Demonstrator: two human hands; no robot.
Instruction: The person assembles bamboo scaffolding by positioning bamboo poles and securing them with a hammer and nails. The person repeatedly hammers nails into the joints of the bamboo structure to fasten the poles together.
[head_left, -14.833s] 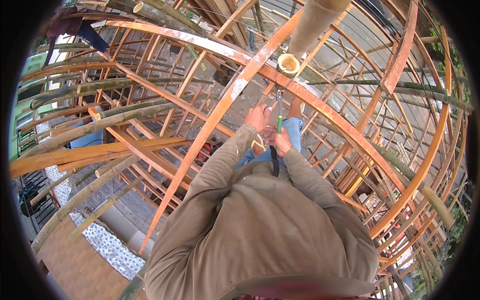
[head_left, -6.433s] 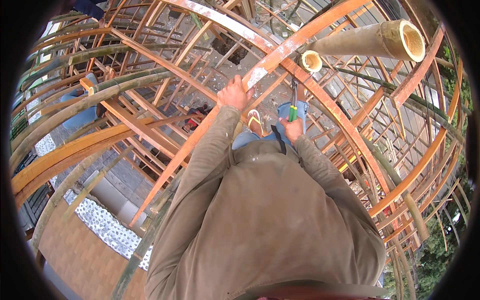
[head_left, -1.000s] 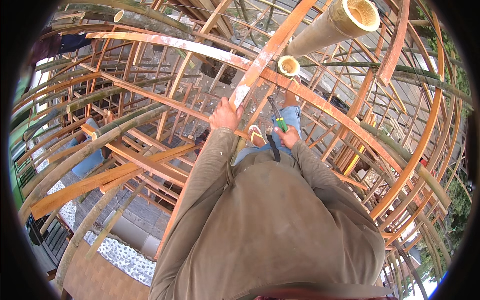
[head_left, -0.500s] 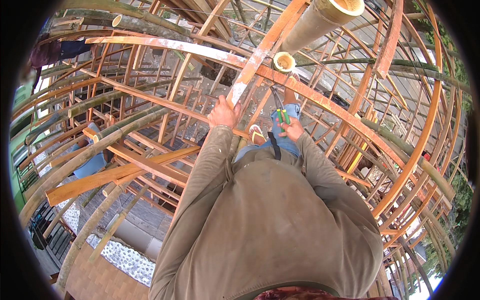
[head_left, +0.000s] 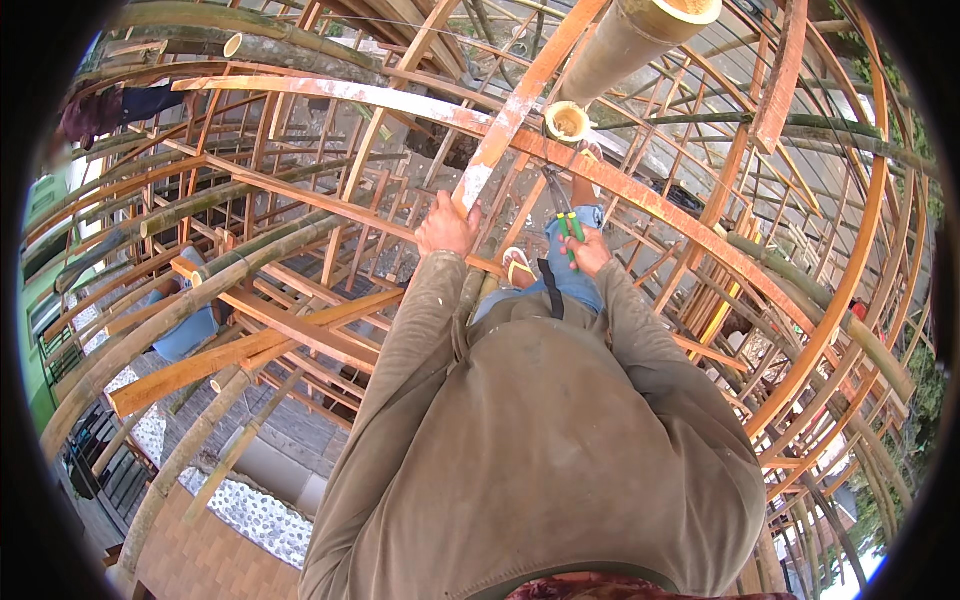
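Observation:
My left hand is wrapped round the near end of a reddish wooden beam streaked with white, which runs away from me. In my right hand is a pair of pliers with green and yellow handles. Its dark jaws point away from me, toward a crossing wooden beam. Just past that beam stands a cut bamboo pole with an open top. Below my hands, my sandalled foot shows, and my other foot is partly hidden by the crossing beam.
A thicker bamboo post rises close beyond the beams. Lattices of timber and bamboo surround me, with ground far below. Long bamboo poles and planks cross at left. Another person's dark clothing shows at far left, and blue clothing lower down.
The pliers have turned slightly in my right hand, and their handles sit a little further right. My left hand keeps its hold on the beam.

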